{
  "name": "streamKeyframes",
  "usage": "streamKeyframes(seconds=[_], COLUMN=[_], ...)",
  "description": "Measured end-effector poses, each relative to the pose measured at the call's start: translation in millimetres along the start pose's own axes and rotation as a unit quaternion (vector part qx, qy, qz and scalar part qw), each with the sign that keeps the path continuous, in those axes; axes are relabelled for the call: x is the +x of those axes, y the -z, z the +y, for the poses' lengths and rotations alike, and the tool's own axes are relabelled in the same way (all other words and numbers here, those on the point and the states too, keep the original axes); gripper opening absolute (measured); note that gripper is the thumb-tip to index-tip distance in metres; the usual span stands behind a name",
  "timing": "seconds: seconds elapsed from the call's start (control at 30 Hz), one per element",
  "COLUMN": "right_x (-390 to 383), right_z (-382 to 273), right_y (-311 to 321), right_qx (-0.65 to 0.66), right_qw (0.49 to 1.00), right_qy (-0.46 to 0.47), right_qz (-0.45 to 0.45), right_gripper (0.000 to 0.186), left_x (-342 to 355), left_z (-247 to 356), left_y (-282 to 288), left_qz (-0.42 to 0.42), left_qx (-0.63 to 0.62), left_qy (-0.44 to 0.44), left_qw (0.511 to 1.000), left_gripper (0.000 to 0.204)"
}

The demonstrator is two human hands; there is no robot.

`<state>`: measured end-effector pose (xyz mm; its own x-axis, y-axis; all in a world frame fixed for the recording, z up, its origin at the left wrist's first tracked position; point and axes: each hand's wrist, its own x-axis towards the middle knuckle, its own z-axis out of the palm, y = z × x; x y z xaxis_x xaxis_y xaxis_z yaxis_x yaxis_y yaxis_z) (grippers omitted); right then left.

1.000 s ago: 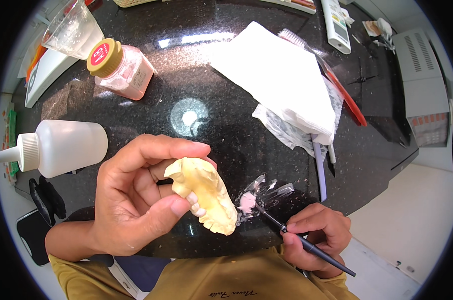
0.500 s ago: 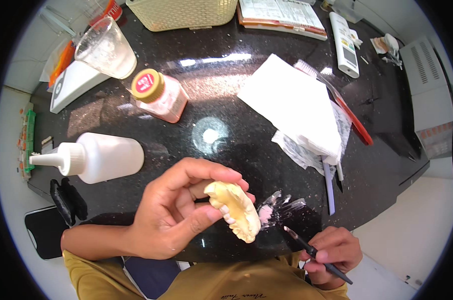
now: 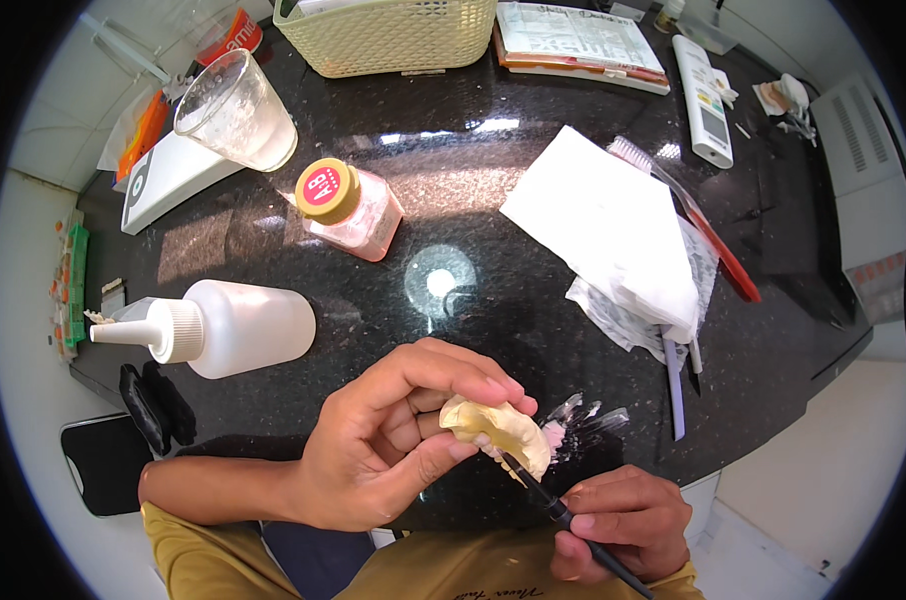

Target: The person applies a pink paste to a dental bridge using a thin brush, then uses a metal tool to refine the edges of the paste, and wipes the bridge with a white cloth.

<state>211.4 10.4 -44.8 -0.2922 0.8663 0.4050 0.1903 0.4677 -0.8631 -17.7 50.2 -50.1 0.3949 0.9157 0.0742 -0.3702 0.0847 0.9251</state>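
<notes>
A cream-yellow dental cast (image 3: 518, 428) with a row of teeth is tilted in my left hand (image 3: 388, 440), its edge pinched between thumb and fingers. My right hand (image 3: 628, 520) grips a slim black-handled brush (image 3: 545, 496) between thumb and fingers. The brush's tip meets the cast beside the teeth, and the very end is hard to make out against it. On the dark counter just beyond the cast lies a smear of pink paste (image 3: 557, 434) with glossy streaks around it.
To the left lies a white squeeze bottle (image 3: 248, 330). Farther back stand a gold-lidded jar of pink powder (image 3: 358, 215) and a clear cup (image 3: 243, 115). White tissues (image 3: 613, 230) lie at right, beside a red-handled brush (image 3: 718, 250). A woven basket (image 3: 403, 40) stands at the back.
My right hand has moved left, bringing the brush from beside the pink smear onto the cast. The cast has turned slightly in my left hand. The whole view has shifted a little.
</notes>
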Motion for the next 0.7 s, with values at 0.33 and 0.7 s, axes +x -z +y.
streamKeyframes(seconds=[0.33, 0.7], right_x=[2.6, 2.5], right_z=[0.2, 0.0], right_y=[-0.6, -1.2], right_qx=[-0.011, -0.017], right_qw=[1.0, 1.0], right_qy=[0.0, 0.0], right_qz=[-0.018, -0.016], right_gripper=[0.033, 0.033], left_x=[-0.7, -1.4], left_z=[1.0, 1.6], left_y=[-0.8, -1.2], left_qz=[0.006, 0.007], left_qx=[0.001, 0.009], left_qy=[0.006, 0.005], left_qw=[1.0, 1.0], left_gripper=[0.033, 0.033])
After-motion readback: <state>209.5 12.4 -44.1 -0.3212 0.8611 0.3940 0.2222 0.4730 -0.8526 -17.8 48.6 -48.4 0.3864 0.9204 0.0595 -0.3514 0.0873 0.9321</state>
